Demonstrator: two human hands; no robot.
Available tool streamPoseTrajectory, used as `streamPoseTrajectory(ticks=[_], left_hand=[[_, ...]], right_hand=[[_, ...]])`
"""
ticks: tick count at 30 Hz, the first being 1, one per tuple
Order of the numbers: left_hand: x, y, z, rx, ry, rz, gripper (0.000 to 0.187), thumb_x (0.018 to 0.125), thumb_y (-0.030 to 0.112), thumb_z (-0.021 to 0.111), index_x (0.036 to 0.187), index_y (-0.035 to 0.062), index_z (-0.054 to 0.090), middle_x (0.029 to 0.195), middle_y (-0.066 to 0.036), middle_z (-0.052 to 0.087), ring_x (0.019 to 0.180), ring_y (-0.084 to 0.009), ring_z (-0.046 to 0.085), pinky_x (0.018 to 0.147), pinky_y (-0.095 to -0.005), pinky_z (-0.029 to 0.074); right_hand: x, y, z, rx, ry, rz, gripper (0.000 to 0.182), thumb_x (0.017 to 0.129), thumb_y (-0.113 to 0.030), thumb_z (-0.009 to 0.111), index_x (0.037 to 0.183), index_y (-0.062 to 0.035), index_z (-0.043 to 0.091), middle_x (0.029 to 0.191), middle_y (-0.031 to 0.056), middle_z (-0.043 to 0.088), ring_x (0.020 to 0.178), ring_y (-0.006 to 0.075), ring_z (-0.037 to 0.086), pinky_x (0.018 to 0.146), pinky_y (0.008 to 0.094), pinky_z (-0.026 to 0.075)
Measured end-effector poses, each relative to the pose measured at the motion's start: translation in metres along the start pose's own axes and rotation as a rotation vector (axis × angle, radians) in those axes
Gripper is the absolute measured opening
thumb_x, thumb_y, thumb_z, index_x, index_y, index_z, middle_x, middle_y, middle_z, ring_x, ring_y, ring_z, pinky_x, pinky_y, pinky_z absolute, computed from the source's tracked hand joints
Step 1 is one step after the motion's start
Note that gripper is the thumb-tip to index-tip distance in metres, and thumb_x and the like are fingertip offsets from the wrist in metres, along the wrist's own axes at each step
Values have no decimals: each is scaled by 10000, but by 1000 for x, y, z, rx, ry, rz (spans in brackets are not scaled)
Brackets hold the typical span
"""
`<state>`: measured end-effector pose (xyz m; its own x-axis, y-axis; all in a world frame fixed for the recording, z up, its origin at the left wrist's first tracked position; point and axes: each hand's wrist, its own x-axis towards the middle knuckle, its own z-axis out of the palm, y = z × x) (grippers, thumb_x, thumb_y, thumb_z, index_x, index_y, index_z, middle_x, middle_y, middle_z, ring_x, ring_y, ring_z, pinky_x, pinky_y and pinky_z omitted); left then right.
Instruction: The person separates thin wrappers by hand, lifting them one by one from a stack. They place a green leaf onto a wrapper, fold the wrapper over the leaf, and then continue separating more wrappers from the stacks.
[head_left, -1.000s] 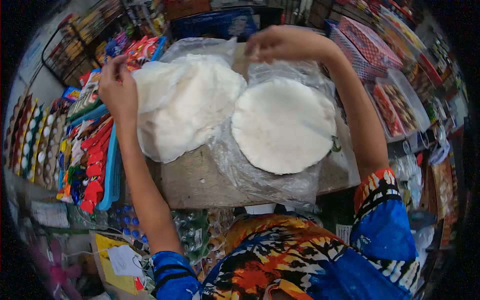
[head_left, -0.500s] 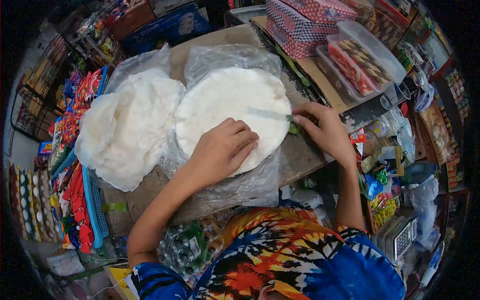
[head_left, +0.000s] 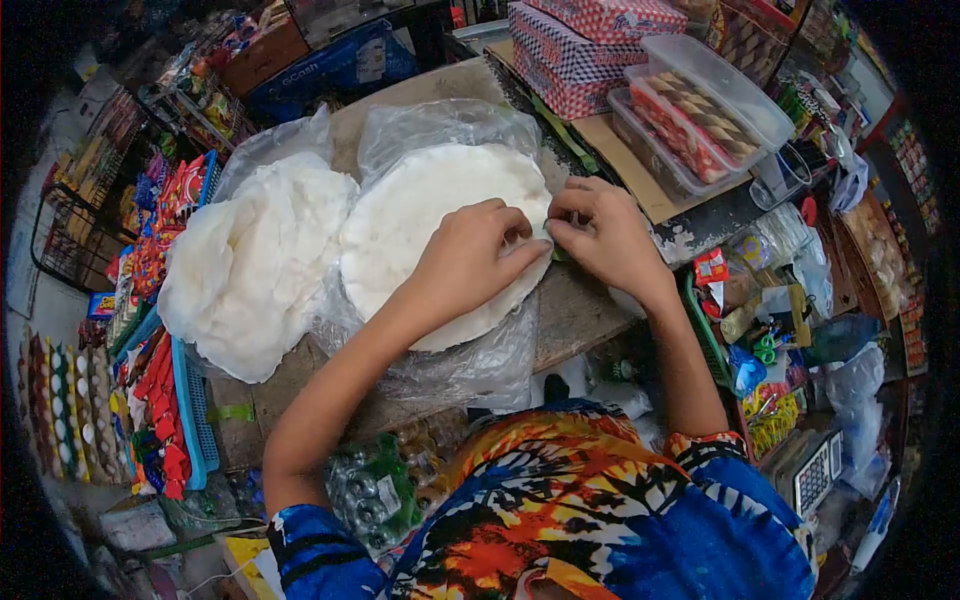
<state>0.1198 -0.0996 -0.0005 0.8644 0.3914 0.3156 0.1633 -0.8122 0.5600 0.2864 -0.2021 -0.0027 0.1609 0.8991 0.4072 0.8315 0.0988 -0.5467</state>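
A stack of round white sheets (head_left: 400, 200) lies on clear plastic (head_left: 440, 125) on a wooden table. My left hand (head_left: 480, 250) is over the right part of the stack, thumb and fingers drawn together near its right edge. Just beside it, my right hand (head_left: 600, 235) pinches at that edge with thumb and forefinger. Whatever sits between the fingers of either hand is too small to make out. Left of the stack is a loose, crumpled heap of thin white sheets (head_left: 250, 260), partly touching it.
Checkered boxes (head_left: 570, 60) and a clear container of rolled snacks (head_left: 700, 120) stand at the back right. A blue basket (head_left: 195, 410) and red packets (head_left: 165, 430) are at the left. A green basket (head_left: 708, 335) and a calculator (head_left: 818, 472) are at the right.
My left hand has moved right to the edge of the stack, beside my right hand. My right hand has shifted left and up. The greyish strip seen on the top sheet no longer shows.
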Motion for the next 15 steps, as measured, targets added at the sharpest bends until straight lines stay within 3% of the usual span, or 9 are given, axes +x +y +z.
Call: streamPoseTrajectory(ticks=[7, 12, 15], left_hand=[[16, -2, 6, 73, -29, -152, 247, 768, 232, 654, 819, -8, 632, 765, -178, 635, 708, -315, 625, 656, -379, 484], [17, -13, 6, -44, 29, -108, 257, 781, 224, 625, 847, -24, 615, 727, -188, 618, 681, -329, 612, 636, -386, 467], [19, -16, 2, -108, -63, -182, 252, 768, 227, 607, 799, -22, 631, 741, -195, 642, 724, -365, 626, 671, -430, 478]], right_hand=[[13, 2, 2, 72, 37, -112, 205, 680, -130, 607, 821, 13, 649, 766, 156, 580, 762, 322, 569, 685, 393, 458], [15, 5, 8, 357, -47, 80, 193, 761, -141, 635, 840, 35, 638, 771, 141, 596, 672, 275, 563, 623, 352, 446], [8, 8, 7, 337, -62, 88, 178, 801, -142, 635, 843, 30, 636, 787, 138, 613, 715, 278, 580, 663, 347, 454]])
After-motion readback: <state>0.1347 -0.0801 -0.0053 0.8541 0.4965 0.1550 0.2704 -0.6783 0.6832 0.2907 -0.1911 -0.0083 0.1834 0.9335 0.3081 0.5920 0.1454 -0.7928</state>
